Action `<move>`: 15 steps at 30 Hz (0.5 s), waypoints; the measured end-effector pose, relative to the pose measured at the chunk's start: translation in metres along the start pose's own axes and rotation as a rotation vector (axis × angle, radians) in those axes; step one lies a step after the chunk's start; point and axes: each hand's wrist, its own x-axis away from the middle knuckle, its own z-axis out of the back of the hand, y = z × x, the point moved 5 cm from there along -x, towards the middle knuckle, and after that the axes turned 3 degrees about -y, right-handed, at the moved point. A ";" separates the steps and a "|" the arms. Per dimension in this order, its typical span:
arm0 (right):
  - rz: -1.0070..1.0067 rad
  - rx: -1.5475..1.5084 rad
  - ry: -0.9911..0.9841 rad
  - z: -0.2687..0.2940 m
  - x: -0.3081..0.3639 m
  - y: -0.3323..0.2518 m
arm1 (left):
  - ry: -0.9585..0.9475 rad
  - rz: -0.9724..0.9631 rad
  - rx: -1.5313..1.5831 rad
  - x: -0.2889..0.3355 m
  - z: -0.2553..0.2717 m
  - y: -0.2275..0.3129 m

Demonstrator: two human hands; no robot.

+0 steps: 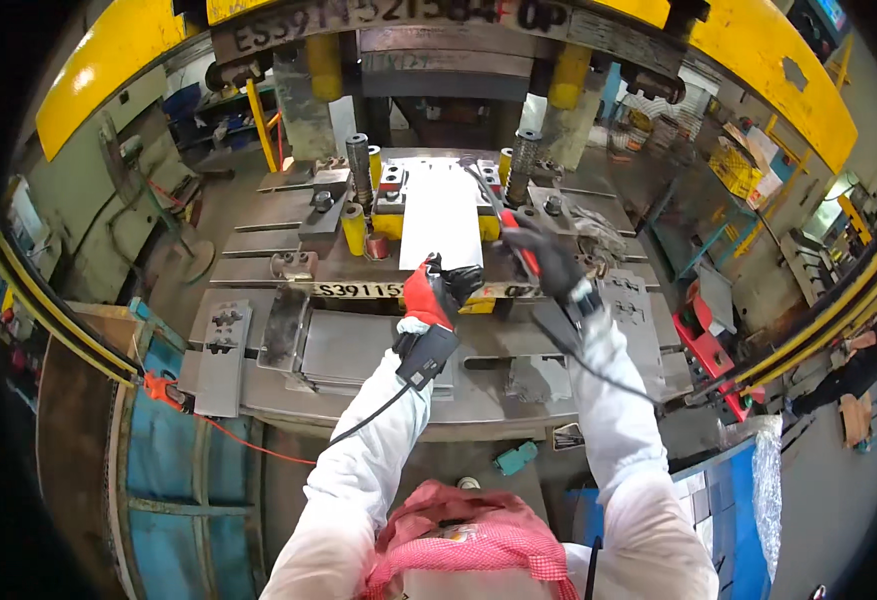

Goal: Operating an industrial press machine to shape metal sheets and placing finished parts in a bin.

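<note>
A bright, pale rectangular sheet [440,215] lies lengthwise over the lower die of a press. My left hand [433,293], in a red and black glove, is closed at the sheet's near edge, its fingertips partly hidden. To the right of the sheet, my right hand [550,262], in a dark glove and smeared by motion, is wrapped round a red-handled tool [508,218]. The tool's thin dark shaft slants up and left, its tip over the sheet's far right corner. A dark box is strapped at each wrist, with cables trailing from them.
Dark guide posts [359,172] and yellow cylinders [354,230] stand beside the die. Grey flat sheets [358,345] are stacked on the front left of the press bed. Overhead hangs the yellow press frame [773,75]. A red control box [708,350] stands at right.
</note>
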 end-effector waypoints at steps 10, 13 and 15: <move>-0.061 -0.315 0.114 -0.014 0.027 0.013 | 0.068 -0.096 -0.170 0.023 -0.002 0.006; -0.201 -0.377 0.166 -0.007 0.127 0.025 | 0.060 -0.070 -0.169 0.022 0.006 0.001; -0.313 -0.321 0.258 -0.003 0.199 0.040 | 0.086 -0.022 -0.244 0.022 -0.003 -0.001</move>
